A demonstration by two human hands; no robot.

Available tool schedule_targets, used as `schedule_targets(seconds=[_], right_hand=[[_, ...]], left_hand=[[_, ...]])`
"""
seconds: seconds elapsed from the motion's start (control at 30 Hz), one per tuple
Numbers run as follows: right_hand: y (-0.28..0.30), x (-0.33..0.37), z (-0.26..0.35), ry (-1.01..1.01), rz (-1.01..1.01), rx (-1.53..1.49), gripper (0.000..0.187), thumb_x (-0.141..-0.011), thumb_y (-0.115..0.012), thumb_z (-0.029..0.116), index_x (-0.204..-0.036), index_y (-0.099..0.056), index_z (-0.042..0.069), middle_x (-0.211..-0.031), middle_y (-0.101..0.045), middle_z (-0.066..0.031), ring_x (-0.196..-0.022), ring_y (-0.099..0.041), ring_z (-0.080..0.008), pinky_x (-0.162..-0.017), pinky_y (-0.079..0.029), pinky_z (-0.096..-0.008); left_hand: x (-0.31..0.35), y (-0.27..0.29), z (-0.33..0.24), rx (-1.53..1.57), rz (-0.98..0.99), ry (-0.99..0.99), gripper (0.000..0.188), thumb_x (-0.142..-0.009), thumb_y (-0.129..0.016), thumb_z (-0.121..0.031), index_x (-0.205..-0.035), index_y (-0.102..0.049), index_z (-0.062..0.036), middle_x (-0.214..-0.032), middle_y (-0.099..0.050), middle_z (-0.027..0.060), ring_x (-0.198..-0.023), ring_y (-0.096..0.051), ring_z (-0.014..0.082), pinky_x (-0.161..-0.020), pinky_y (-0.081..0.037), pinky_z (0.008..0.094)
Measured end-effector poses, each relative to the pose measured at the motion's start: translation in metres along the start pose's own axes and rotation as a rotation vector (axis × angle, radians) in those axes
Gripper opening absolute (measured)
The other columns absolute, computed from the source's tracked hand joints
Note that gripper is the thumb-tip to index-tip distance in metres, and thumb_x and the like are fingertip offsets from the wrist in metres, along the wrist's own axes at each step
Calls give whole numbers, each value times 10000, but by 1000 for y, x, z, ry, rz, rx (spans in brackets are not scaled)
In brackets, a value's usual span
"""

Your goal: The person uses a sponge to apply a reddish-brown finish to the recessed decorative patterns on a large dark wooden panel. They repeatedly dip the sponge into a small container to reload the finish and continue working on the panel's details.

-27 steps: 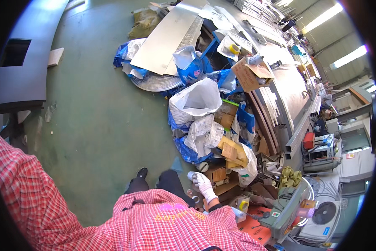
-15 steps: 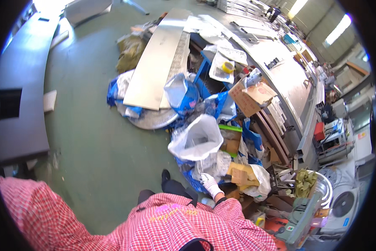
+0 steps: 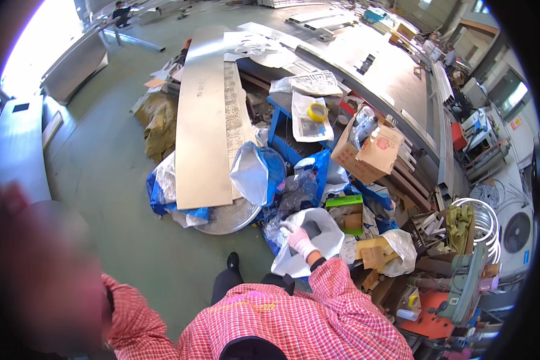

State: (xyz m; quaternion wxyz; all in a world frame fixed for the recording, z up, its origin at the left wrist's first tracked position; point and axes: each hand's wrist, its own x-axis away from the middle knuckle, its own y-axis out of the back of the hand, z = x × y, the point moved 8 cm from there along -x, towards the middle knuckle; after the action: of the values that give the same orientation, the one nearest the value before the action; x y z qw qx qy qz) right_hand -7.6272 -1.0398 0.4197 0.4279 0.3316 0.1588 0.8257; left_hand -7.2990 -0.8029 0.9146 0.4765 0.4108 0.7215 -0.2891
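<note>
My right hand [image 3: 300, 239], in a white and pinkish glove, is at the left rim of an open white plastic bag [image 3: 328, 243]; its fingers are closed on the rim. The bag's mouth gapes upward, with a dark inside. Crumpled clear plastic [image 3: 298, 191] lies just beyond the hand. Close to the camera on the left, my left hand [image 3: 54, 264] is raised and badly smeared, so its fingers cannot be made out. A blue and white bag [image 3: 255, 174] stands farther off.
Long flat boards [image 3: 204, 120] lean over the pile beside a round metallic coil [image 3: 229, 219]. A cardboard box [image 3: 369, 150] holds spray cans, near a yellow tape roll [image 3: 317, 112]. Right of me stands a green machine [image 3: 467, 288]. A long panel [image 3: 18, 147] is at left.
My right hand has moved from the clear plastic below the white bag up to its rim. The bag has shifted nearer and rightward. My left hand has come into view, raised. The view has shifted.
</note>
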Motion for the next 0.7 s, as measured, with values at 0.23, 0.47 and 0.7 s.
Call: schedule_targets(seconds=[0.23, 0.47, 0.7], right_hand=[[1, -31, -58, -88, -110, -201, 323, -856, -559, 105, -1172, -580, 42, -1047, -645, -126, -965, -595, -189, -844, -449, -277], [50, -93, -52, -115, -279, -329, 262, -866, -565, 106, -1108, -611, 18, -968, -657, -78, -839, -598, -134, -758, -470, -250], [124, -203, -50, 75, -371, -512, 293, -879, -562, 57, -1168, -563, 9, -994, -636, -58, -833, -576, -114, -747, -462, -232]], left_hand=[[92, -53, 286, 453, -156, 799, 521, -971, -362, -396, -1310, -423, -5, -1292, -506, 140, -1216, -471, 253, -1061, -349, 364], [212, -167, 421, 424, -9, 1353, 487, -928, -514, -318, -1281, -435, 8, -1160, -590, 123, -1037, -579, 199, -924, -436, 305], [300, -282, 522, 441, 133, 1681, 489, -888, -572, -222, -1309, -415, -30, -1086, -601, 22, -885, -556, 106, -737, -416, 222]])
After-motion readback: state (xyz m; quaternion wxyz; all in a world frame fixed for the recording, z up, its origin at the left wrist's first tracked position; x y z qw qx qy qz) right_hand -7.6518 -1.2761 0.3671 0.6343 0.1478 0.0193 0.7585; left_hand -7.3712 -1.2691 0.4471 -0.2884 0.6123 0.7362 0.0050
